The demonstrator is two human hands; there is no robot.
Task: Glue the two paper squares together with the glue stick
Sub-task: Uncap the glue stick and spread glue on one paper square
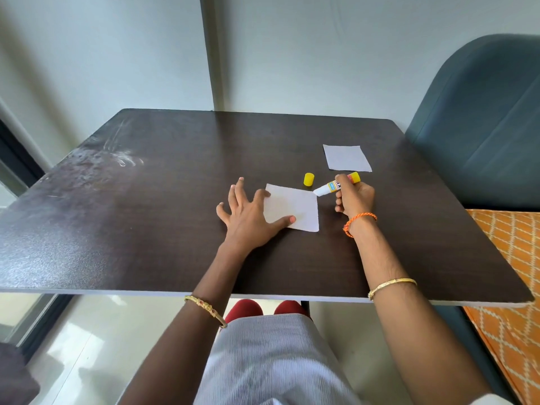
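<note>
Left hand (251,217) flat on the dark wood-grain table (146,229), fingers spread and straight. Thumb and index tip press on the left edge of the near white paper square (295,207), pinning it down. Nothing gripped on that side.

Right hand (355,198) at 3 o'clock of that square, fingers curled tight around the white-and-yellow glue stick (336,185). Stick is tilted, uncapped white tip pointing toward 9 o'clock and down, right at the square's far right corner. Can't tell if the tip actually touches the paper. Orange braided thread band (358,222) on that wrist.

Small yellow cylindrical cap (309,180) sits on the table at 12 o'clock of the near square, just beside its far edge, apart from the stick.

Second white paper square (346,157) lies flat farther out, at 1 o'clock, beyond the glue stick, apart from the first square.
</note>
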